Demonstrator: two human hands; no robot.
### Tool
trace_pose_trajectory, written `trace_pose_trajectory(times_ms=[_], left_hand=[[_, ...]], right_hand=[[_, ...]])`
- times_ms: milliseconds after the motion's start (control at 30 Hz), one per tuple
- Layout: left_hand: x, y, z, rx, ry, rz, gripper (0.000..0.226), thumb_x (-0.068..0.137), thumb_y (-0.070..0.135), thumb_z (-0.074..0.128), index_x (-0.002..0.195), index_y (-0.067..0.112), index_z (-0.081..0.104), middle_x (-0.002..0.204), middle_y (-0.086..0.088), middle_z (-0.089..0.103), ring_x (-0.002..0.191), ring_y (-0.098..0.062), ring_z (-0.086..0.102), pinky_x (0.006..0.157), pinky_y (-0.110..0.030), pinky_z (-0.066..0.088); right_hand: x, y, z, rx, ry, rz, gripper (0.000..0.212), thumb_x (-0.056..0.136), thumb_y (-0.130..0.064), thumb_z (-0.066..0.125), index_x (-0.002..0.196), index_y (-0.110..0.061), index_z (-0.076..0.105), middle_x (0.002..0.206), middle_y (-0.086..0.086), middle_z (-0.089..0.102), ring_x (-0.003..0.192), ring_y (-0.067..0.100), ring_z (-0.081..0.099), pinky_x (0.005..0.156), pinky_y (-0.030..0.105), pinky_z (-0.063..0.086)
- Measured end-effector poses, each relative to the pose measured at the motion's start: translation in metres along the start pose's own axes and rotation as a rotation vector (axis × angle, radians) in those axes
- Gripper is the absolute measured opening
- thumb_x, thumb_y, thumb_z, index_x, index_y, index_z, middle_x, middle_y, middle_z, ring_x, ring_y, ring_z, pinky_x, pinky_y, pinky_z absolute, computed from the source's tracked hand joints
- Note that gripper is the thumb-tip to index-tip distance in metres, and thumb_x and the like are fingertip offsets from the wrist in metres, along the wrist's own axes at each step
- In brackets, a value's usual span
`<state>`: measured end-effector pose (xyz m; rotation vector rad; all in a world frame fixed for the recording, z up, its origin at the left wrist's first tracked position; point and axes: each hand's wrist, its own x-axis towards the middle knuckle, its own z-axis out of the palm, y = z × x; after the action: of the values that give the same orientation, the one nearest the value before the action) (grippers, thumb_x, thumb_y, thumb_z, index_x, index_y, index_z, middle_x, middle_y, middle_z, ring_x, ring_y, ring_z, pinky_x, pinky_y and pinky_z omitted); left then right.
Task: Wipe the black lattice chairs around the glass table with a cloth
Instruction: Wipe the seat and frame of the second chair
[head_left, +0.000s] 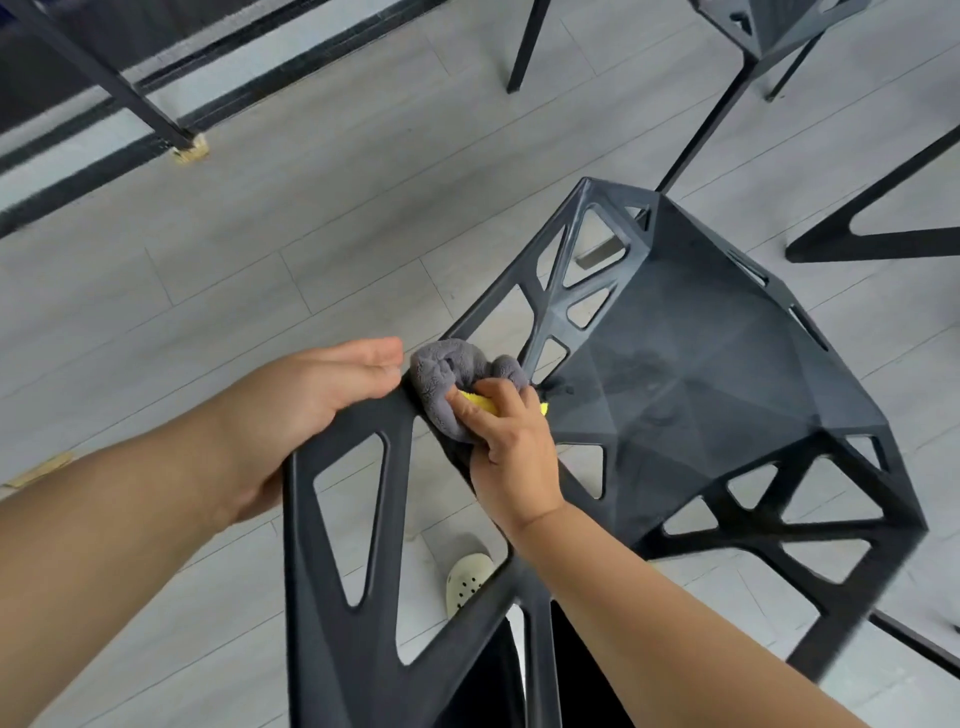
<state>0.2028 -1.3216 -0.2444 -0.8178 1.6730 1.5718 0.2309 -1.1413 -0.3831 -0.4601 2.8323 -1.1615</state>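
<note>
near chair (701, 374): black lattice, with a solid faceted seat and triangular cut-outs in the back and sides. seen from above and behind its backrest, with the seat pointing away and to the right.

left hand (317, 395): lies on the top rail of the near chair's backrest, at its left end. fingers are together and bent over the rail, holding it. thumb is hidden.

cloth (441, 379): grey, bunched into a wad, with a yellow patch showing under the fingers. it is pressed on the near chair's frame where the backrest's top rail meets the side lattice. it lies just right of the left hand's fingertips; cannot tell whether they touch it.

right hand (511, 441): reaches in over the near chair's backrest. fingers are curled round the cloth and grip the wad against the bar.

second chair (779, 31): same black lattice type, beyond the near chair's seat and well apart from it. only its lower shell and legs are in view.

angled leg frame (857, 228): black, on the floor to the right of the near chair's seat.

table leg (130, 98): black, beyond the near chair and to its left, standing on a small tan pad (192, 150).

shoe (465, 577): pale with holes, seen through the near chair's backrest openings, on the floor below the rail.

floor (260, 234): grey planks under and around the near chair.
</note>
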Motion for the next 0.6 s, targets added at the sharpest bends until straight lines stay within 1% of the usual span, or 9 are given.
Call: trace_pose_trajectory(times_ms=[67, 133, 200, 267, 333, 400, 467, 533, 600], left_hand=[[-0.003, 0.002, 0.003, 0.019, 0.048, 0.028, 0.037, 0.073, 0.023, 0.070, 0.109, 0.029, 0.066, 0.112, 0.012, 0.069, 0.104, 0.000, 0.063, 0.093, -0.022, 0.042], [-0.011, 0.003, 0.008, 0.006, 0.089, 0.038, 0.027, 0.086, 0.022, 0.062, 0.113, 0.026, 0.066, 0.108, 0.011, 0.071, 0.103, -0.002, 0.064, 0.091, -0.022, 0.043], [-0.016, 0.004, 0.012, 0.000, 0.131, 0.037, 0.024, 0.092, 0.021, 0.054, 0.114, 0.023, 0.065, 0.106, 0.009, 0.071, 0.101, -0.001, 0.065, 0.089, -0.021, 0.043], [-0.020, 0.005, 0.016, -0.014, 0.181, 0.038, 0.022, 0.094, 0.020, 0.052, 0.110, 0.020, 0.066, 0.106, 0.006, 0.071, 0.100, -0.003, 0.065, 0.092, -0.023, 0.045], [-0.027, 0.008, 0.019, -0.043, 0.263, 0.048, 0.020, 0.096, 0.017, 0.049, 0.104, 0.017, 0.067, 0.107, 0.001, 0.071, 0.099, -0.006, 0.066, 0.096, -0.028, 0.046], [-0.036, 0.009, 0.021, -0.053, 0.338, 0.067, 0.021, 0.096, 0.014, 0.046, 0.100, 0.015, 0.066, 0.106, -0.002, 0.070, 0.099, -0.009, 0.066, 0.099, -0.031, 0.045], [-0.047, 0.006, 0.029, -0.065, 0.389, 0.084, 0.021, 0.097, 0.013, 0.045, 0.103, 0.016, 0.065, 0.108, 0.000, 0.069, 0.102, -0.009, 0.064, 0.100, -0.030, 0.044], [-0.055, -0.001, 0.038, -0.051, 0.442, 0.115, 0.024, 0.099, 0.019, 0.042, 0.111, 0.020, 0.063, 0.112, 0.007, 0.066, 0.106, -0.008, 0.061, 0.101, -0.029, 0.043], [-0.059, -0.006, 0.045, 0.000, 0.484, 0.155, 0.028, 0.100, 0.026, 0.038, 0.118, 0.023, 0.059, 0.113, 0.013, 0.065, 0.111, -0.011, 0.058, 0.101, -0.031, 0.042]], right_hand=[[-0.009, 0.015, 0.003, -0.008, -0.030, 0.061, 0.047, 0.068, 0.013, 0.064, 0.098, -0.022, 0.074, 0.099, 0.003, 0.063, 0.080, 0.032, 0.051, 0.063, 0.032, 0.046], [-0.020, 0.033, 0.004, -0.057, -0.087, 0.113, 0.037, 0.068, 0.008, 0.064, 0.089, -0.021, 0.073, 0.091, 0.002, 0.063, 0.083, 0.034, 0.053, 0.064, 0.034, 0.049], [-0.027, 0.051, 0.003, -0.129, -0.162, 0.172, 0.028, 0.071, -0.001, 0.060, 0.084, -0.022, 0.072, 0.085, 0.001, 0.061, 0.086, 0.036, 0.054, 0.063, 0.036, 0.049], [-0.024, 0.059, -0.001, -0.227, -0.340, 0.239, 0.024, 0.075, -0.010, 0.062, 0.090, -0.026, 0.072, 0.092, 0.001, 0.059, 0.100, 0.037, 0.050, 0.068, 0.037, 0.048], [-0.013, 0.055, -0.013, -0.340, -0.548, 0.309, 0.025, 0.080, -0.023, 0.066, 0.103, -0.034, 0.068, 0.105, -0.001, 0.055, 0.114, 0.031, 0.043, 0.078, 0.035, 0.046], [0.001, 0.043, -0.030, -0.379, -0.642, 0.393, 0.034, 0.078, -0.028, 0.066, 0.111, -0.037, 0.064, 0.112, -0.002, 0.052, 0.119, 0.027, 0.038, 0.085, 0.033, 0.043], [0.013, 0.028, -0.045, -0.256, -0.529, 0.509, 0.049, 0.075, -0.016, 0.064, 0.119, -0.036, 0.060, 0.114, -0.002, 0.052, 0.118, 0.025, 0.040, 0.085, 0.032, 0.043], [0.016, 0.007, -0.053, 0.048, -0.409, 0.585, 0.068, 0.073, -0.001, 0.050, 0.129, -0.038, 0.053, 0.113, -0.005, 0.050, 0.110, 0.020, 0.046, 0.077, 0.025, 0.043], [0.015, -0.020, -0.052, 0.292, -0.443, 0.591, 0.075, 0.071, 0.003, 0.047, 0.133, -0.040, 0.049, 0.119, -0.009, 0.052, 0.109, 0.018, 0.049, 0.082, 0.024, 0.044]])
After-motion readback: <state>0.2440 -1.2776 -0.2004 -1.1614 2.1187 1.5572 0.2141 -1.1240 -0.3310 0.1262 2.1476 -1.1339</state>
